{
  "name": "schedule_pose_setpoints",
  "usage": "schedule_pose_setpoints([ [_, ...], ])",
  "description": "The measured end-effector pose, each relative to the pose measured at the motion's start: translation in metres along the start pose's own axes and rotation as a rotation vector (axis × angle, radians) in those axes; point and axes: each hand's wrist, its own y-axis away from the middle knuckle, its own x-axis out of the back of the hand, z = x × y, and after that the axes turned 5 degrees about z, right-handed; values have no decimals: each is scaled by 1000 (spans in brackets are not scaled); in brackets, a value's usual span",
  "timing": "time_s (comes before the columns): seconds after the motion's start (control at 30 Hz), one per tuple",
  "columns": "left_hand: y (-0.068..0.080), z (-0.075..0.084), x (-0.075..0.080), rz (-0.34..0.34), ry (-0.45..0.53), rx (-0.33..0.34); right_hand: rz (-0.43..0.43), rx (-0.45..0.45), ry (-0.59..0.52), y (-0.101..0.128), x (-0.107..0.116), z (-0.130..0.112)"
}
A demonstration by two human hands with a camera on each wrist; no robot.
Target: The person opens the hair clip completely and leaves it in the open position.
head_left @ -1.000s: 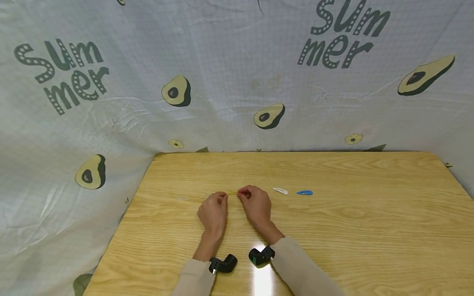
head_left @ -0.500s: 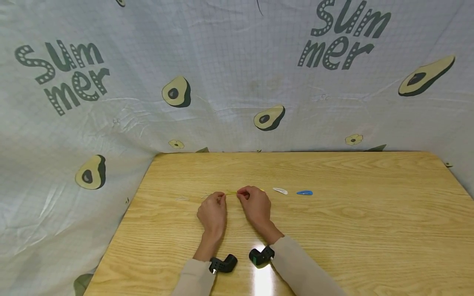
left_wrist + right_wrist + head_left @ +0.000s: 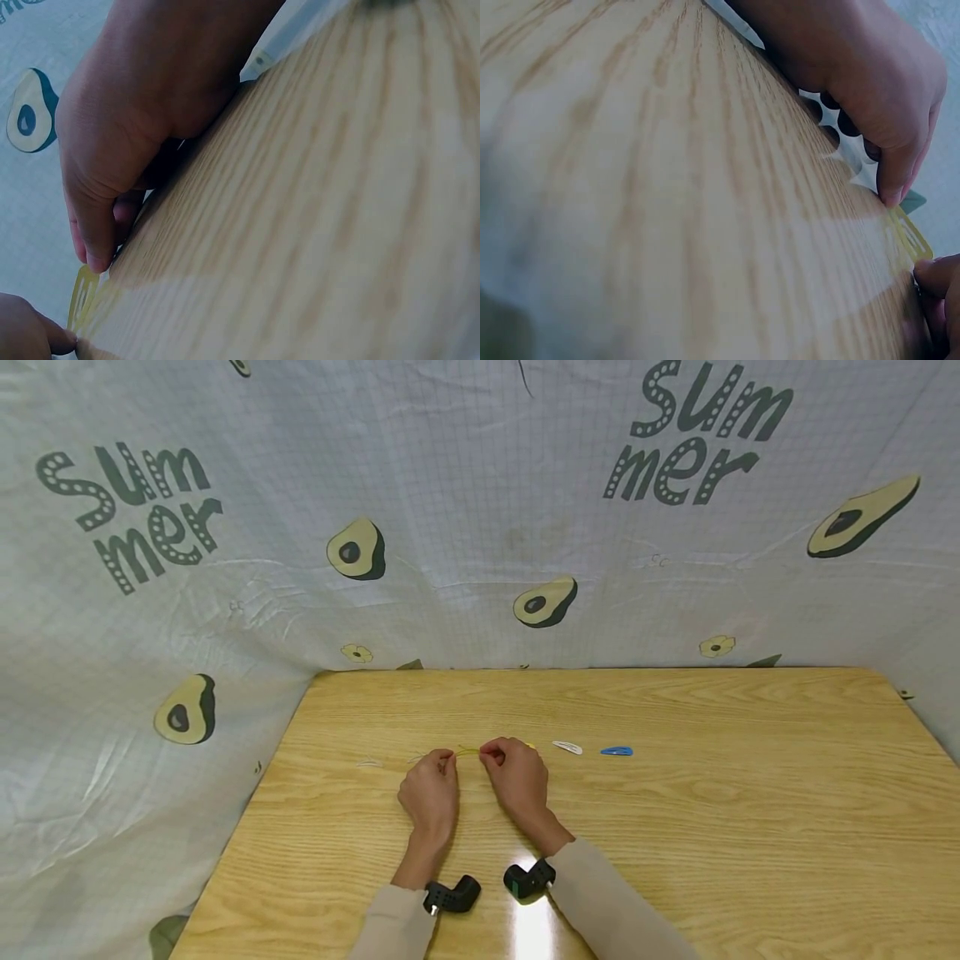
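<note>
A thin yellow hair clip point(image 3: 468, 750) lies low over the wooden table point(image 3: 675, 827), held between both hands. My left hand point(image 3: 447, 762) pinches its left end with curled fingers. My right hand point(image 3: 492, 750) pinches its right end. In the left wrist view the yellow clip point(image 3: 82, 294) shows below the left hand's fingertips point(image 3: 94, 255), with a right fingertip point(image 3: 34, 334) at the lower left. The right wrist view shows the yellow clip point(image 3: 909, 234) just past the right hand's fingertips point(image 3: 891, 191).
A white hair clip point(image 3: 567, 747) and a blue hair clip point(image 3: 617, 751) lie on the table to the right of the hands. A pale thin piece point(image 3: 367, 763) lies to the left. An avocado-print cloth point(image 3: 480, 510) hangs behind the table.
Both hands keep their pinch on the yellow clip and stay almost in place. A small yellow tip now shows just beyond the right hand's knuckles.
</note>
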Motion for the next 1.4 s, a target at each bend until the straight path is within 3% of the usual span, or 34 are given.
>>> schedule_pose_setpoints([
  [0.6,3,0,5,36,41,14,21,40,-26,8,4,-4],
  [0.97,6,-2,5,90,86,-43,46,92,-114,12,8,-3],
  [1.17,8,-2,5,80,120,-44,17,66,-214,15,14,0],
  [1.4,6,2,8,37,179,-56,18,95,-244,14,28,1],
])
